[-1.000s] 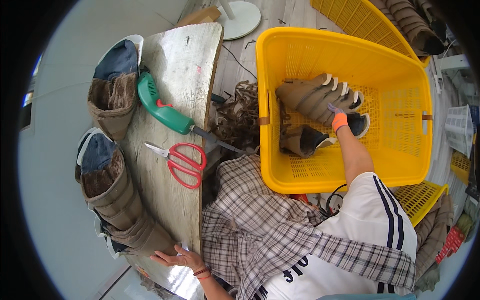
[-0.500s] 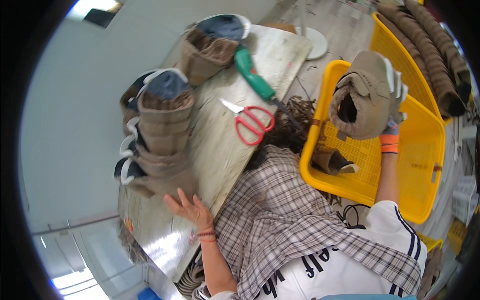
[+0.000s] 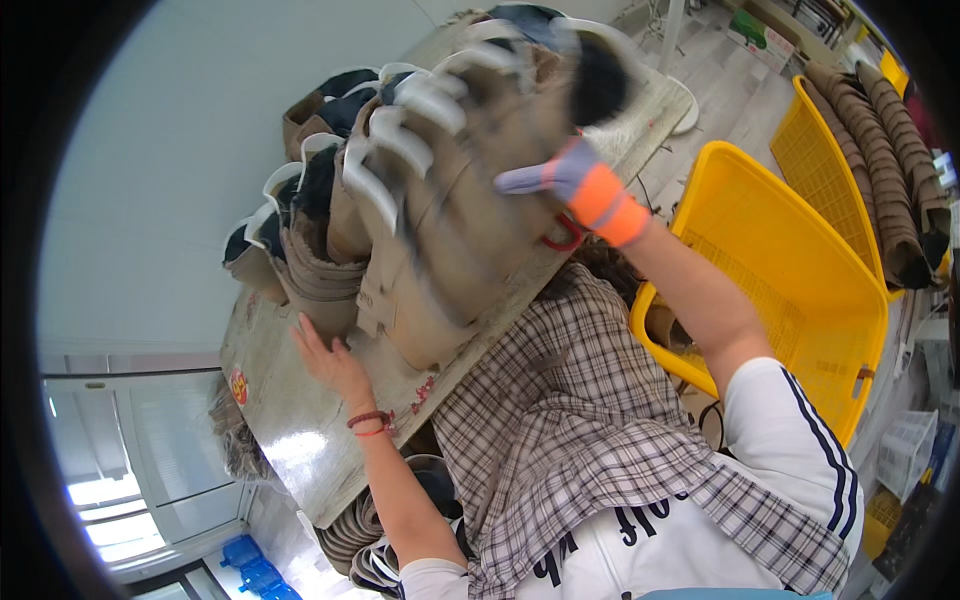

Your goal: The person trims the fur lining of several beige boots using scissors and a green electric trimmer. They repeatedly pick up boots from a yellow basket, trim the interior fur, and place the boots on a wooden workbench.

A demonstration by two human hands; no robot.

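Observation:
My right hand [image 3: 565, 185], in a grey glove with an orange cuff, grips a nested stack of brown shoe uppers [image 3: 440, 240] above the table. Its thumb lies across the near side; the other fingers are hidden behind the stack. Motion blurs these uppers, which have white edges and dark linings. My bare left hand [image 3: 335, 370] is open, fingers spread, at the near end of another stack of uppers [image 3: 318, 265] on the table. Whether its fingertips press on that stack I cannot tell. A red scissors handle [image 3: 565, 232] peeks out below my right hand.
The pale worktable [image 3: 270, 415] slants across in front of me, against a wall. On the right stands a yellow basket [image 3: 790, 300] with an upper [image 3: 665, 325] inside. Beyond it, rolled brown stacks [image 3: 860, 150] fill another yellow basket [image 3: 825, 150]. More uppers [image 3: 375, 560] lie below the table.
My right hand has carried the stack of uppers leftward from over the yellow basket to over the table. The green-handled tool is now hidden, the scissors mostly so. My left hand stays open by the stack.

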